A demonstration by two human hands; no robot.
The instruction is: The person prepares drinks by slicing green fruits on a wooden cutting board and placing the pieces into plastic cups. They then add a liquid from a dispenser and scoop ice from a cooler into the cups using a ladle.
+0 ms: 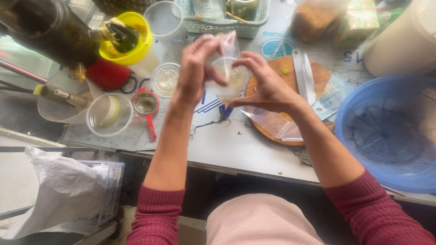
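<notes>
Both my hands are raised over the worktop and meet around a clear plastic cup with pale liquid in it. My left hand grips the cup's left side and a thin clear plastic bag that stands up above the rim. My right hand holds the cup's right side with thumb and fingers. Under my right wrist lies a round wooden cutting board with a knife and a flat clear plastic bag on it.
A blue plastic basin sits at right. On the left stand an empty clear cup, a small red strainer, a lid, a yellow juicer bowl and a dark press machine. A white basket is at the back.
</notes>
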